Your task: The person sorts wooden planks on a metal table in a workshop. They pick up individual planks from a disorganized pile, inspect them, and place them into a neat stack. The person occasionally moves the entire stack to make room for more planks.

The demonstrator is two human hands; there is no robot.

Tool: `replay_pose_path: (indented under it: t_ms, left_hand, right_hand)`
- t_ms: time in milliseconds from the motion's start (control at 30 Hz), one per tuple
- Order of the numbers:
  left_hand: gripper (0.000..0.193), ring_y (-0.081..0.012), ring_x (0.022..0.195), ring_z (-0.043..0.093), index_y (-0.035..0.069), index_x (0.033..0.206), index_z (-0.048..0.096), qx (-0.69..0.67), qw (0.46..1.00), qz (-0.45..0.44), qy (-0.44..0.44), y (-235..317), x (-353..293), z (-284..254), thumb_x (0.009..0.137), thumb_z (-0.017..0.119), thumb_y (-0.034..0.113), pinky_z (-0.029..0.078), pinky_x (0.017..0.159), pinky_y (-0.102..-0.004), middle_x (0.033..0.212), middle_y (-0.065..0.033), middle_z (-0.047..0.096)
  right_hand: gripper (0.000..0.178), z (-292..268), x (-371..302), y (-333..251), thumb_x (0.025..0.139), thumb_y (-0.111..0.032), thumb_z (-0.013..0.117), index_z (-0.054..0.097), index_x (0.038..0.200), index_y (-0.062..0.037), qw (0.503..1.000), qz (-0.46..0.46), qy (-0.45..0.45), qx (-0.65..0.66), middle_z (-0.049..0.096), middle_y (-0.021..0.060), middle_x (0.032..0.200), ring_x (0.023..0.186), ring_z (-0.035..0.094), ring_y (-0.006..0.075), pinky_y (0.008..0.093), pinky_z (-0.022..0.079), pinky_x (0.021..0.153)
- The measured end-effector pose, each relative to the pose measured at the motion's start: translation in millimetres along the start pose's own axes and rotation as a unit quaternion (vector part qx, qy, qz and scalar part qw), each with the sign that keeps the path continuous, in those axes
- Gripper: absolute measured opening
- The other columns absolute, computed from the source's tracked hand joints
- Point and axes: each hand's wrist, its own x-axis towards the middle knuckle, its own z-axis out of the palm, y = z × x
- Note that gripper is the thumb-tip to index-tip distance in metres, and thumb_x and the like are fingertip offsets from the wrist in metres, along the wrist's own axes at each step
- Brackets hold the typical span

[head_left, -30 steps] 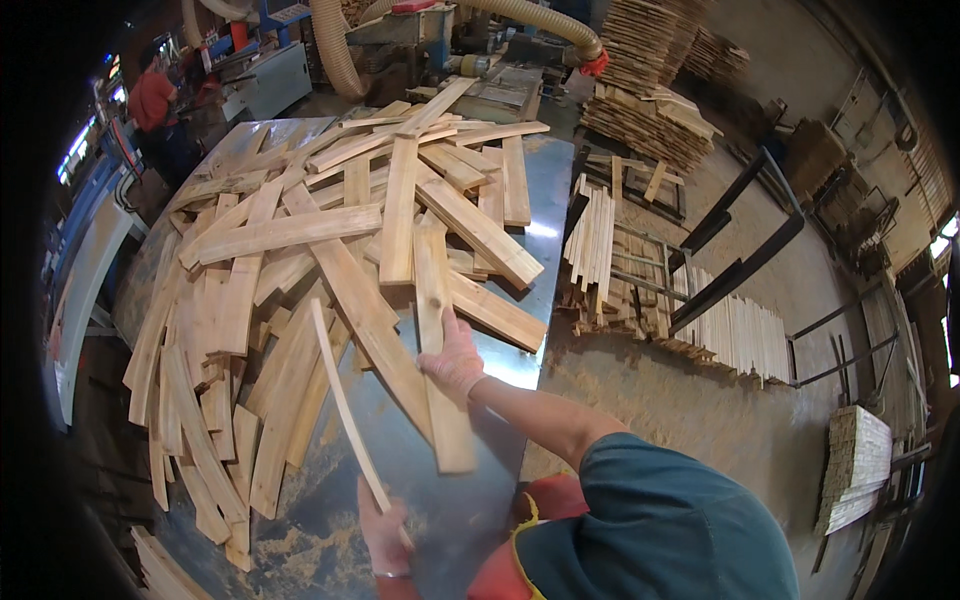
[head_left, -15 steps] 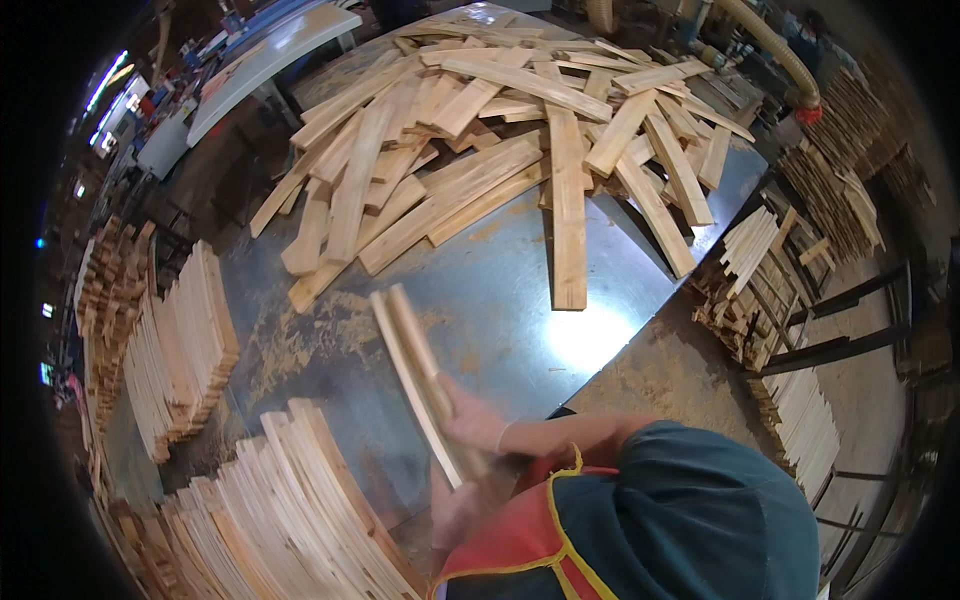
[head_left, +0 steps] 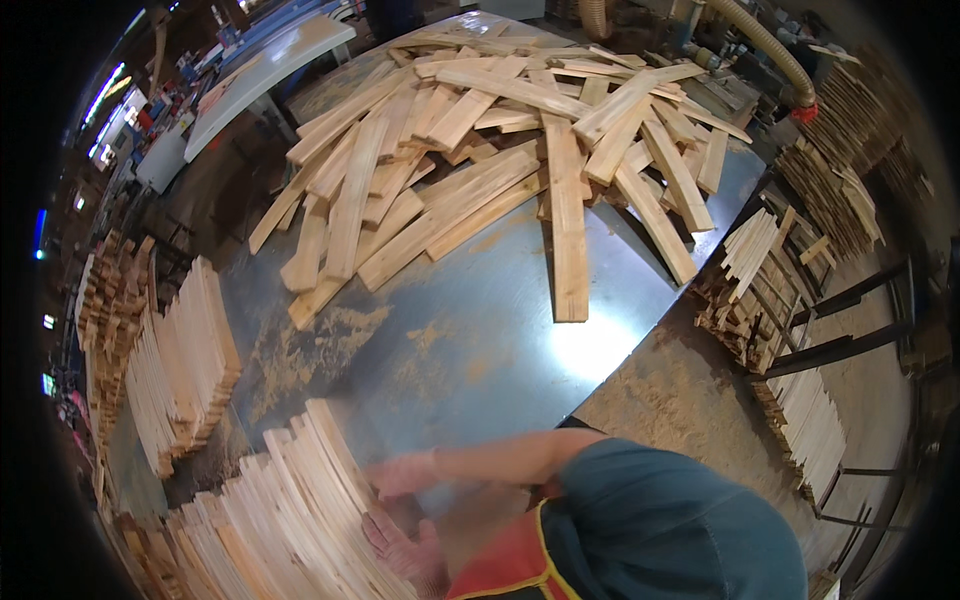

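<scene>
A row of wooden boards (head_left: 300, 490) stands on edge, packed side by side, at the lower left of the metal table. Its right-hand outer board touches both of my hands. My left hand (head_left: 405, 548) lies against that board low in the view, its fingers stretched out and spread. Farther up along the same face is my right hand (head_left: 402, 474), its forearm reaching in from the right. Motion smears its fingers. Beyond my hands, a loose heap of wooden boards (head_left: 480, 190) covers the far part of the table.
Sawdust lies on the metal table (head_left: 470, 330). Another row of upright boards (head_left: 185, 365) stands at the left. Stacked wood (head_left: 765, 250) and a dark metal frame (head_left: 850, 335) are beyond the table's right edge. A ridged hose (head_left: 765, 45) hangs at the back right.
The boards that my hands held over the table have moved left and down against the upright row. My left hand has spread out, and my right hand has moved down and left.
</scene>
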Motion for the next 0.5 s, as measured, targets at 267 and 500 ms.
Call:
replay_pose_path:
  t_ms: [267,500]
  left_hand:
    - [0.087,-0.0446,0.146,0.042,-0.001,0.153,0.046,-0.148,0.972,0.18,-0.012,101.8,79.1,83.6,0.081,0.08,0.033,0.035,0.12,-0.0538,0.158,-0.0254,0.045]
    - [0.085,-0.0432,0.14,0.048,0.003,0.154,0.046,-0.114,0.923,0.36,-0.074,246.8,146.4,84.1,0.081,0.083,0.029,0.039,0.117,-0.0511,0.152,-0.0239,0.05]
  right_hand:
    - [0.037,-285.8,-329.4,117.7,0.094,-0.034,0.067,0.063,0.117,-0.0052,0.573,0.087,0.814,0.027,0.066,0.0114,0.094,0.09,0.065,0.0291,0.0394,0.052,0.082]
    - [0.025,-434.6,-415.1,181.7,0.099,-0.034,0.072,0.063,0.109,-0.0135,0.521,-0.114,0.683,0.498,0.063,0.0077,0.078,0.057,0.054,0.0208,0.0301,0.043,0.053]
